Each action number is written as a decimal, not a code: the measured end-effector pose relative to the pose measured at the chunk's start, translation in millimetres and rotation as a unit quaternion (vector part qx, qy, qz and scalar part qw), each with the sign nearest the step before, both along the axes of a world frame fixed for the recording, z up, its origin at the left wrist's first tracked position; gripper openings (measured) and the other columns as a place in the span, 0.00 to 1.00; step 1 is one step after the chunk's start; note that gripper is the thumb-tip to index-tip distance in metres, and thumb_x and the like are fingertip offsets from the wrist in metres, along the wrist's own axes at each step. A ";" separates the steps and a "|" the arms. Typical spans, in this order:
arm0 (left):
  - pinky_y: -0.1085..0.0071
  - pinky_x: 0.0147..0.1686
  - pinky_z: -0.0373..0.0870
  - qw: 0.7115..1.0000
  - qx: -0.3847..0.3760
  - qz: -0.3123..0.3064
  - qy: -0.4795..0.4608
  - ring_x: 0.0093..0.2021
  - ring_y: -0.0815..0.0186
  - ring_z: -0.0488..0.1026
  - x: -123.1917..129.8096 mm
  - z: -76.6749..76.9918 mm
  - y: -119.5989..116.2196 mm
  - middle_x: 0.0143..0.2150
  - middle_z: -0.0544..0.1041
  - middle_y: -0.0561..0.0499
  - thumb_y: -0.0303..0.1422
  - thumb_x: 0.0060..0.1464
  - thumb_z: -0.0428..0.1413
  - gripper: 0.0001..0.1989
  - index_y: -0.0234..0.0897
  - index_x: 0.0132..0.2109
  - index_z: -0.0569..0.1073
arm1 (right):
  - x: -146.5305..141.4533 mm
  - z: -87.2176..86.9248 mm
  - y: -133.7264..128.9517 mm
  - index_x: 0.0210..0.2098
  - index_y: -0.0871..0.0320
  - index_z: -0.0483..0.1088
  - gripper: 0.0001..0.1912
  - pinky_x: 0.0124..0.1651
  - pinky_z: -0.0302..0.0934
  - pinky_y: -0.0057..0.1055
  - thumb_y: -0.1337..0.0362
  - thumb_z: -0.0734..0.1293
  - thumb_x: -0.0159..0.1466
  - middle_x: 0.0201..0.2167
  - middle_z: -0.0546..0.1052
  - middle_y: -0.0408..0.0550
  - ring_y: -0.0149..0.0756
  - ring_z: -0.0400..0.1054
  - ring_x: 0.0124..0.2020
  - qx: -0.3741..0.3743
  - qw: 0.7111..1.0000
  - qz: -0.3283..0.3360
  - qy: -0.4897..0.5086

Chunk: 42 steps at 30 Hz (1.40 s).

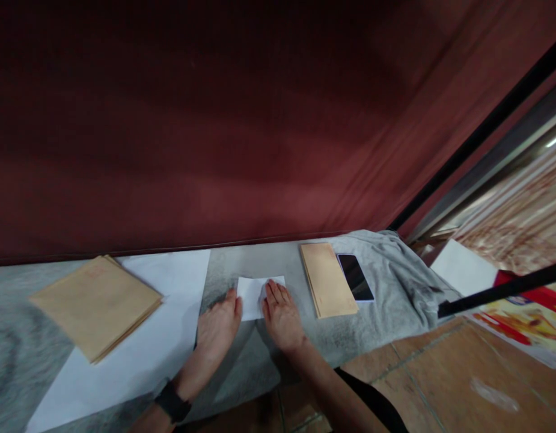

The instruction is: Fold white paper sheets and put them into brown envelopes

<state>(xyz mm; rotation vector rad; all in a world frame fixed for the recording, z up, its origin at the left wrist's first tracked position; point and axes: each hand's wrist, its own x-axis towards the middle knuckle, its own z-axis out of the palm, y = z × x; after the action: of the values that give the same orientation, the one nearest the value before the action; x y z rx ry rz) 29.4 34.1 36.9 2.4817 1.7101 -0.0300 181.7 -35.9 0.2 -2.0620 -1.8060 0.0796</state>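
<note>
A small white sheet of paper [250,299], looking folded, lies on a grey cloth between my two hands. My right hand [283,317] rests flat over its right part, fingers stretched out and pressing on the paper. At the left edge of the sheet is my left hand [220,320], its thumb and fingertips touching or nearly touching that edge. Its fingers look extended along the cloth, and their undersides are hidden. A dark band [172,402] is around my left wrist.
To the left, a stack of brown envelopes [97,307] lies on a large white sheet [181,313]. Right of my hands are a second brown stack [329,279] and a phone [355,276]. Grey cloth [386,282] bunches near black bars; a reddish panel [241,150] rises behind.
</note>
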 end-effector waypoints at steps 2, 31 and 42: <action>0.61 0.36 0.72 1.000 0.006 -0.008 0.007 0.38 0.49 0.82 -0.3 -2.6 -0.3 0.36 0.82 0.37 0.35 0.69 0.38 0.21 0.32 0.57 0.71 | -0.8 -1.9 -0.6 0.67 0.65 0.62 0.25 0.71 0.51 0.42 0.63 0.54 0.75 0.70 0.62 0.56 0.44 0.55 0.70 0.001 1.000 -0.001 -0.002; 0.54 0.57 0.68 0.974 0.153 -0.139 -0.096 0.58 0.49 0.73 12.5 -17.4 -15.3 0.55 0.77 0.33 0.31 0.67 0.43 0.20 0.28 0.56 0.73 | -1.5 -12.6 -9.6 0.72 0.65 0.53 0.31 0.73 0.46 0.44 0.56 0.57 0.74 0.72 0.54 0.56 0.45 0.49 0.73 0.011 0.999 0.022 -0.037; 0.53 0.71 0.51 0.966 0.139 -0.178 -0.124 0.73 0.52 0.53 14.1 -64.3 -20.5 0.73 0.57 0.34 0.44 0.68 0.42 0.34 0.23 0.71 0.58 | 24.8 -24.1 -5.0 0.70 0.64 0.57 0.28 0.71 0.48 0.45 0.60 0.53 0.75 0.70 0.60 0.56 0.44 0.54 0.71 0.042 0.997 -0.016 -0.061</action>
<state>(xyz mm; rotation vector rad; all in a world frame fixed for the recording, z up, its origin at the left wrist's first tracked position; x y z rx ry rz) 43.5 13.6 -27.4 2.8141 1.2271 0.4968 206.5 -40.9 -23.9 -2.0762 -1.8138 -0.1317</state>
